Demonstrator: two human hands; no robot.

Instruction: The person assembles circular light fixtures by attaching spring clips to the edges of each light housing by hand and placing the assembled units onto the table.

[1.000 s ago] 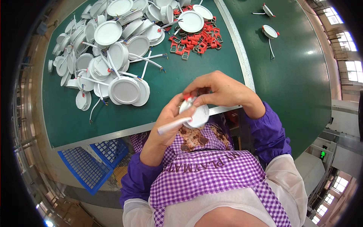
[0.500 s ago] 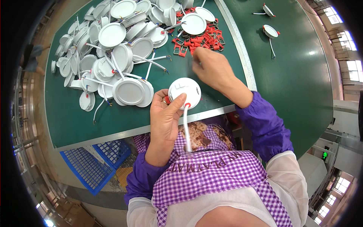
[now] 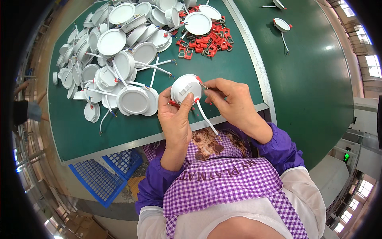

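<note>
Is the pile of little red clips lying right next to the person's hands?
No: the red clips lie far up the green table, while the left hand and right hand hold a round white lamp near its front edge.

A second ago both hands cup the round white lamp (image 3: 186,88) close to the chest, the right hand (image 3: 232,102) laid over it. Half a second ago that hand is away, stretched out over the green table (image 3: 223,65) towards the heap of red clips (image 3: 207,42), while the left hand (image 3: 175,119) alone holds the lamp, flat face up. Now the right hand is back at the lamp's edge, pinching a red clip (image 3: 201,83) against it, and the lamp is turned back side up.
</note>
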